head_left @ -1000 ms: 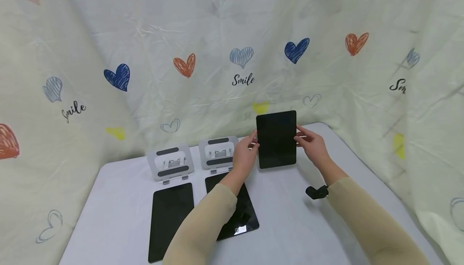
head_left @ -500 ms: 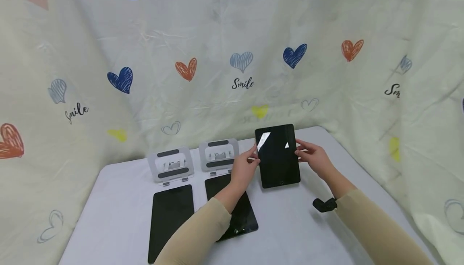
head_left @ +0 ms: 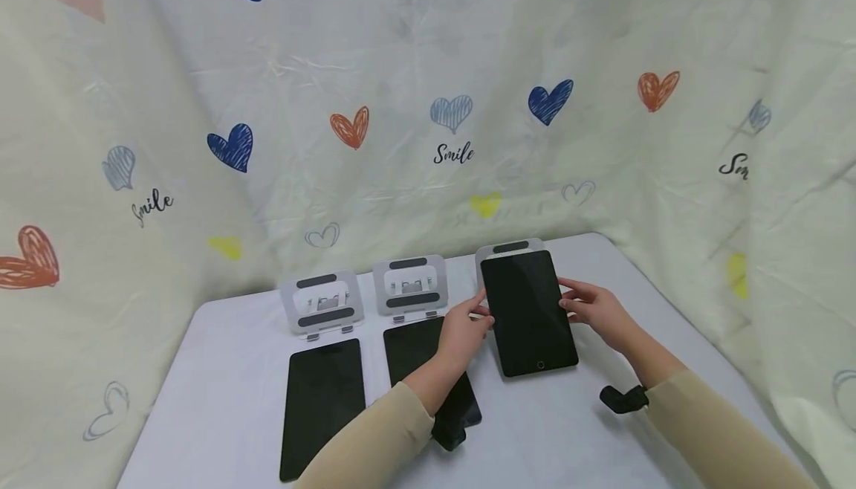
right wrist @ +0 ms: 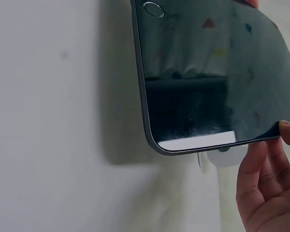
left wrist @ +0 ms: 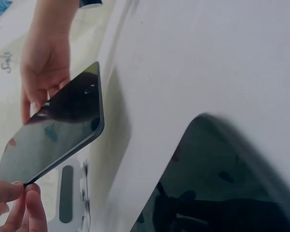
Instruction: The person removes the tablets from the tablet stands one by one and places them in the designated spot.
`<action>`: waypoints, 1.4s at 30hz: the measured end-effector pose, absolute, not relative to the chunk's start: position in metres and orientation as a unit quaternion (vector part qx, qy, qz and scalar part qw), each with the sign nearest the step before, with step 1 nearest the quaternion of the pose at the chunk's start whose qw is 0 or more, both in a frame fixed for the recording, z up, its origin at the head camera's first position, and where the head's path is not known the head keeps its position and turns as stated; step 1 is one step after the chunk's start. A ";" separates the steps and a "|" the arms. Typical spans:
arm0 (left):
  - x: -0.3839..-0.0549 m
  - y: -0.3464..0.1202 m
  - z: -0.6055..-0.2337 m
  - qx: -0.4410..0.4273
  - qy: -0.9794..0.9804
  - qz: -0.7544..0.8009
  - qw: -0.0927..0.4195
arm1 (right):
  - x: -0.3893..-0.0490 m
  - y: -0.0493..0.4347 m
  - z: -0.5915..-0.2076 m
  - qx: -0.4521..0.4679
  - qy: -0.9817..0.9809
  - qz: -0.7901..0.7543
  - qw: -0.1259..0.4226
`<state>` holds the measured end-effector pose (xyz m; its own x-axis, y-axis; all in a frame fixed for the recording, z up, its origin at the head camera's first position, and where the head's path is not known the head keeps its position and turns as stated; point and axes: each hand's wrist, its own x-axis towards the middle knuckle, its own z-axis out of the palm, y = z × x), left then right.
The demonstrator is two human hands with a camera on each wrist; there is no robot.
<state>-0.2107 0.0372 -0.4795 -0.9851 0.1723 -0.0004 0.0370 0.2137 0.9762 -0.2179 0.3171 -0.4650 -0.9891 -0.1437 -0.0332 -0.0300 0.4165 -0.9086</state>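
Note:
A black tablet (head_left: 528, 314) is tilted above the table in the head view, its round home button at the near edge. My left hand (head_left: 461, 334) pinches its left edge between thumb and fingers. On the opposite edge, my right hand (head_left: 598, 314) holds it the same way, with the thumb on the screen side in the right wrist view. A grey tablet stand (head_left: 511, 246) is behind it, mostly hidden. The left wrist view shows the tablet's lower end (left wrist: 87, 101) raised, with a shadow on the table beneath.
Two more tablet stands, one at left (head_left: 321, 319) and one in the middle (head_left: 411, 299), stand along the back of the white table (head_left: 221, 385). Before them lie two black tablets, the left one (head_left: 324, 400) and the middle one (head_left: 414, 348), partly covered by my left arm. A heart-patterned curtain (head_left: 401, 177) hangs behind.
Both hands have brought the tablet down and nearer, its bottom edge swinging toward me so it leans back. The top of the third stand has come into view behind it.

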 end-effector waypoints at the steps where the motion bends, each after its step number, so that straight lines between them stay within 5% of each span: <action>1: -0.208 0.038 -0.481 0.065 0.777 0.623 0.059 | -0.216 0.318 -0.466 -0.051 0.839 -0.539 0.057; 18: -0.190 0.048 -0.497 0.067 0.797 0.589 0.114 | -0.202 0.328 -0.487 -0.034 0.837 -0.535 0.108; 34: -0.197 0.061 -0.491 0.065 0.937 0.299 0.167 | -0.202 0.334 -0.495 -0.033 0.848 -0.509 0.146; 42: -0.198 0.060 -0.488 0.080 0.930 0.296 0.201 | -0.203 0.335 -0.494 -0.029 0.850 -0.498 0.169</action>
